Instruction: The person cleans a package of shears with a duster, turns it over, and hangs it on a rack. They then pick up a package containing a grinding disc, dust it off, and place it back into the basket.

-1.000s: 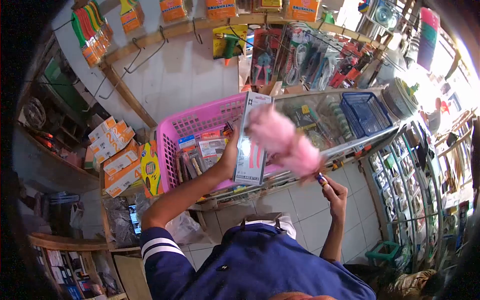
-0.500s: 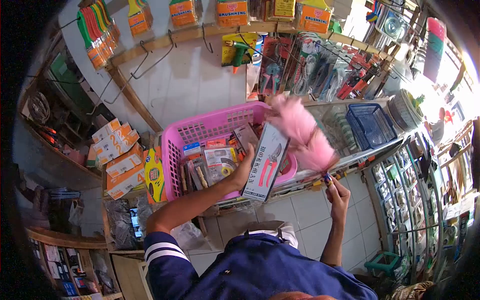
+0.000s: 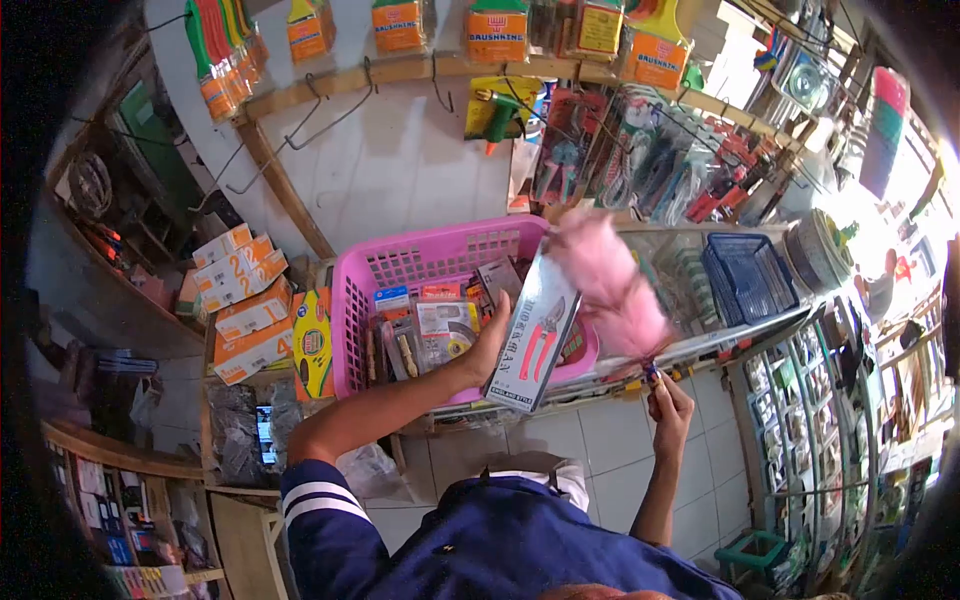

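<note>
My left hand is closed on the left edge of a flat pruning shears box, printed with red-handled shears. The box is held tilted over the front right part of a pink plastic basket. In my right hand is the handle of a fluffy pink feather duster, gripped in closed fingers. Its blurred plumes lie along the right side of the box, overlapping its upper edge in this view. Packaged tools fill the basket, partly hidden by my left forearm.
Orange and white cartons are stacked left of the basket. A dark blue basket stands on the glass counter to the right. Packaged paint brushes hang above from a wooden rail with bare hooks. A goods rack stands at right.
The view has shifted, so the surroundings sit further right and lower. The duster's plumes have moved a little against the box. Both hands keep their holds.
</note>
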A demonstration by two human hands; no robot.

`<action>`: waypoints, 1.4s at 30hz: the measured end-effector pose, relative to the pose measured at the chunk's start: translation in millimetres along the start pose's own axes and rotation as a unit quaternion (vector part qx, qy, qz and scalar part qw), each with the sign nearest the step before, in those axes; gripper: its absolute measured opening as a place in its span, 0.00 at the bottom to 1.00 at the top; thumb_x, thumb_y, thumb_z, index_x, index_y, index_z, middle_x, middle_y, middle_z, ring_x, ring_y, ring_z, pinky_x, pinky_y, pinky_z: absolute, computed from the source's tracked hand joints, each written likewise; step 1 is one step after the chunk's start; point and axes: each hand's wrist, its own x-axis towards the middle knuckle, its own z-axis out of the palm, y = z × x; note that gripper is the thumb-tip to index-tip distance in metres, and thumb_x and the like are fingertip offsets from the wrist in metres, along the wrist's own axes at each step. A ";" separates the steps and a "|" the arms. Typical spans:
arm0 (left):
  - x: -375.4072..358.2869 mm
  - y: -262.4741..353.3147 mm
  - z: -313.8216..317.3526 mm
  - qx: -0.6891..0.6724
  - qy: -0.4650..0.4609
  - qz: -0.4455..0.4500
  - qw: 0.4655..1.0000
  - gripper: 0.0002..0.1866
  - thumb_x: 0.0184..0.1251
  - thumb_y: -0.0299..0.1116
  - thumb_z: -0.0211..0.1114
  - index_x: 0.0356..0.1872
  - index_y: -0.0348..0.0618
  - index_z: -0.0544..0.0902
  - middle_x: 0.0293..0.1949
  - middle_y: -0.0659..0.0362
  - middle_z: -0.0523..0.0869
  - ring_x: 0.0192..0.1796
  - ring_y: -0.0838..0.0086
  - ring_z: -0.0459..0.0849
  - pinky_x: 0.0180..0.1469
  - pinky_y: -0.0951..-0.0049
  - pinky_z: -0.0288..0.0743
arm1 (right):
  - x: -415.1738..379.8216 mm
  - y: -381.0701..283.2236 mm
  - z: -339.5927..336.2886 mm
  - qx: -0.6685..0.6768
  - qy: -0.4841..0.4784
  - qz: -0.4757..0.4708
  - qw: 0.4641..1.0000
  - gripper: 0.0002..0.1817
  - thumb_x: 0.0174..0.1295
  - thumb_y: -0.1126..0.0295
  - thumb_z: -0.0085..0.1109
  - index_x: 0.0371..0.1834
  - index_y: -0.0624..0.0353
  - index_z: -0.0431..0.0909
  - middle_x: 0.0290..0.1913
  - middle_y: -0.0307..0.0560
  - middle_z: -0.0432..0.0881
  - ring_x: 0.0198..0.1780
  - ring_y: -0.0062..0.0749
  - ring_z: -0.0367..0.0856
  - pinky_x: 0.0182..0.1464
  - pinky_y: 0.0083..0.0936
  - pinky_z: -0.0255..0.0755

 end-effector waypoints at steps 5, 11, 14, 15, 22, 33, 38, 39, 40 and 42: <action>3.0 2.6 4.8 0.059 0.059 0.019 0.996 0.42 0.72 0.69 0.31 0.71 0.43 0.62 0.63 0.49 0.76 0.62 0.61 0.78 0.62 0.55 0.76 | -3.9 6.5 -20.6 -0.083 -0.050 -0.012 0.995 0.21 0.59 0.62 0.62 0.50 0.67 0.84 0.21 0.33 0.72 0.21 0.12 0.63 0.22 0.14 0.50; -0.6 18.4 17.7 -0.082 0.095 -0.022 0.992 0.48 0.63 0.77 0.40 0.68 0.43 0.67 0.59 0.47 0.78 0.61 0.57 0.78 0.66 0.51 0.70 | -18.9 7.7 -35.8 -0.106 -0.102 0.059 0.987 0.22 0.57 0.62 0.62 0.49 0.69 0.84 0.21 0.32 0.72 0.21 0.12 0.62 0.22 0.15 0.50; 6.7 9.1 -2.2 -0.186 0.118 -0.032 0.975 0.46 0.62 0.76 0.45 0.65 0.44 0.72 0.57 0.51 0.79 0.57 0.57 0.80 0.61 0.54 0.74 | -20.7 3.2 -36.0 -0.107 -0.101 0.063 0.987 0.23 0.55 0.63 0.63 0.49 0.70 0.84 0.21 0.33 0.73 0.22 0.13 0.64 0.23 0.14 0.51; 3.3 8.4 -7.7 -0.143 0.100 -0.034 0.984 0.47 0.61 0.77 0.46 0.66 0.44 0.71 0.57 0.51 0.79 0.57 0.59 0.80 0.62 0.55 0.72 | -21.9 0.5 -39.1 -0.117 -0.124 0.074 0.983 0.22 0.55 0.64 0.63 0.49 0.70 0.84 0.21 0.33 0.73 0.22 0.13 0.64 0.23 0.14 0.51; 3.3 11.5 4.2 -0.157 0.169 -0.007 0.973 0.44 0.63 0.75 0.47 0.58 0.41 0.79 0.50 0.51 0.84 0.53 0.60 0.83 0.58 0.57 0.75 | -27.4 -7.0 -43.3 -0.124 -0.110 0.076 0.983 0.21 0.54 0.66 0.64 0.47 0.71 0.84 0.21 0.33 0.73 0.20 0.13 0.63 0.23 0.15 0.51; 5.8 3.8 -21.2 -0.167 0.156 -0.056 0.972 0.44 0.64 0.75 0.44 0.62 0.43 0.75 0.54 0.52 0.81 0.55 0.62 0.81 0.59 0.57 0.74 | -30.9 -14.2 -48.7 -0.131 -0.100 0.061 0.984 0.23 0.54 0.63 0.64 0.49 0.71 0.83 0.21 0.36 0.74 0.20 0.14 0.64 0.22 0.15 0.52; 2.4 7.4 -18.6 -0.151 0.210 -0.080 0.963 0.44 0.65 0.73 0.45 0.63 0.42 0.73 0.55 0.50 0.80 0.56 0.59 0.80 0.61 0.56 0.73 | -30.8 -14.6 -53.8 -0.144 -0.115 0.078 0.980 0.23 0.55 0.64 0.64 0.49 0.72 0.83 0.21 0.37 0.76 0.21 0.13 0.64 0.22 0.15 0.53; -1.5 22.6 20.8 -0.136 0.247 -0.068 0.957 0.45 0.65 0.74 0.43 0.63 0.41 0.73 0.54 0.51 0.81 0.54 0.60 0.82 0.59 0.57 0.75 | -31.6 -12.6 -52.8 -0.138 -0.109 0.064 0.982 0.23 0.55 0.64 0.64 0.50 0.72 0.83 0.22 0.37 0.76 0.21 0.13 0.65 0.22 0.15 0.53; -0.7 21.4 19.7 -0.153 0.197 -0.053 0.967 0.44 0.65 0.73 0.43 0.63 0.41 0.73 0.54 0.50 0.81 0.54 0.60 0.82 0.58 0.57 0.75 | -31.9 -11.2 -50.2 -0.130 -0.103 0.051 0.985 0.23 0.55 0.64 0.64 0.50 0.72 0.83 0.22 0.37 0.76 0.22 0.13 0.65 0.23 0.15 0.53; 3.3 11.9 5.2 -0.187 0.098 -0.026 0.977 0.44 0.66 0.72 0.43 0.64 0.41 0.73 0.54 0.50 0.81 0.53 0.60 0.82 0.57 0.56 0.76 | -27.6 -18.5 -36.9 -0.120 -0.048 0.042 0.991 0.22 0.56 0.65 0.63 0.51 0.71 0.82 0.23 0.36 0.76 0.23 0.14 0.66 0.24 0.14 0.55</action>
